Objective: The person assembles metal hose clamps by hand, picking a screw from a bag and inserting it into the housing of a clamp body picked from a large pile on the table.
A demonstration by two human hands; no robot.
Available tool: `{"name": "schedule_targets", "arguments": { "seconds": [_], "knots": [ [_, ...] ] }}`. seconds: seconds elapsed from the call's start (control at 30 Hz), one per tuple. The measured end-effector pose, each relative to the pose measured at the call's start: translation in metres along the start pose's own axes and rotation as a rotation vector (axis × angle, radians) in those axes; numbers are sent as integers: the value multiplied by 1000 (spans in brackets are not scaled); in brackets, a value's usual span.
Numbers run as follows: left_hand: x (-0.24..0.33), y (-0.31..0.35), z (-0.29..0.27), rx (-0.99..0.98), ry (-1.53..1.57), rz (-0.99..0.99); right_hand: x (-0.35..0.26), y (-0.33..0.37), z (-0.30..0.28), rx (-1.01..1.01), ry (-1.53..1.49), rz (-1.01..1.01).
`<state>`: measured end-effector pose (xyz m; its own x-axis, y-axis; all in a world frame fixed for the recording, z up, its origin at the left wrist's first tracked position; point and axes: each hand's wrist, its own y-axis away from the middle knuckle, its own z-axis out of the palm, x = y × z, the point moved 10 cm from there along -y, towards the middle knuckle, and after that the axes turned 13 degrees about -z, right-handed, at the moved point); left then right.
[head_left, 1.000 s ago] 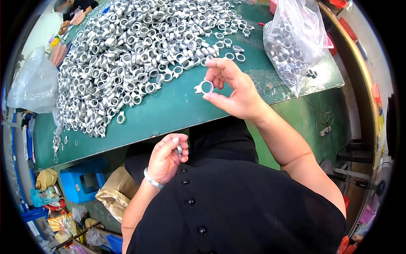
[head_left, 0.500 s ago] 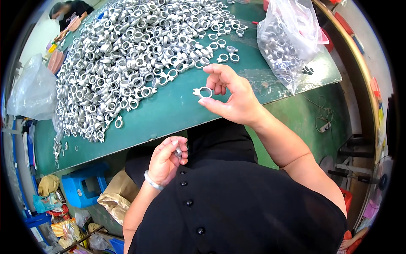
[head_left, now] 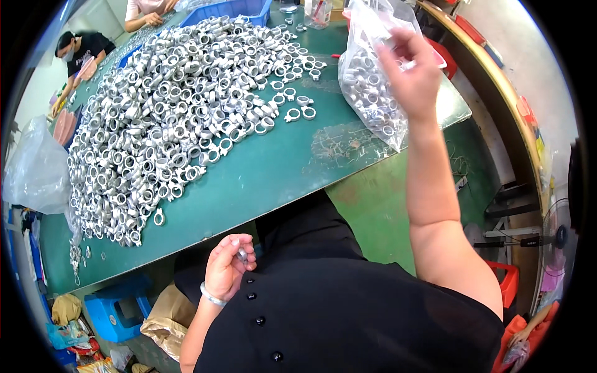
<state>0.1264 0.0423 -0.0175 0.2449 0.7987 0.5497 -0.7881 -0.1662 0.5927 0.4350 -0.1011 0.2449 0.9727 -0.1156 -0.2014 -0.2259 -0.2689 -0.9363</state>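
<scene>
In my left hand (head_left: 227, 267), held low before my black top, the fingers are closed on a small grey metal ring (head_left: 242, 253), mostly hidden by them. My right hand (head_left: 415, 78) is raised over the clear plastic bag (head_left: 373, 46) at the right of the table, thumb and fingers apart. Motion smears those fingers, and no ring shows between them. Many silvery rings with small lugs lie inside the bag. A large heap of similar metal rings (head_left: 180, 105) covers the left and middle of the green table (head_left: 273, 168).
A blue crate (head_left: 230, 11) stands behind the heap, and a clear bag (head_left: 37, 168) hangs at the left. Two people sit at the far side. Below the table are a blue stool (head_left: 115, 314) and a brown sack (head_left: 165, 320). Several loose rings lie near the plastic bag.
My right hand has gone from above the table's front to the plastic bag at right; the ring it held no longer shows. My left hand keeps its grip. The view has shifted.
</scene>
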Motion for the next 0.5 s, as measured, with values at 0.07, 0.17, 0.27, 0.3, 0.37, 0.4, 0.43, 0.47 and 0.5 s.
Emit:
{"name": "schedule_targets", "arguments": {
  "seconds": [0.07,0.17,0.27,0.3,0.37,0.4,0.43,0.47,0.5],
  "knots": [
    [0,1,1,-7,11,2,23,-20,-20,78,132,-84],
    [1,0,1,-17,12,10,19,-31,-20,17,434,-284],
    [0,2,-1,-11,24,4,3,-14,11,-93,233,-166],
    [0,1,-3,-2,30,0,7,3,33,-181,42,-42],
    [0,2,-2,2,30,-6,2,35,72,-352,-92,58],
    [0,2,-1,1,27,-11,1,53,93,-499,-30,66],
    [0,4,-1,5,25,-12,3,73,115,-675,30,55],
    [1,4,-1,5,21,-14,7,93,131,-798,58,67],
    [1,5,-1,4,19,-12,10,104,138,-839,110,89]
  ]
}}
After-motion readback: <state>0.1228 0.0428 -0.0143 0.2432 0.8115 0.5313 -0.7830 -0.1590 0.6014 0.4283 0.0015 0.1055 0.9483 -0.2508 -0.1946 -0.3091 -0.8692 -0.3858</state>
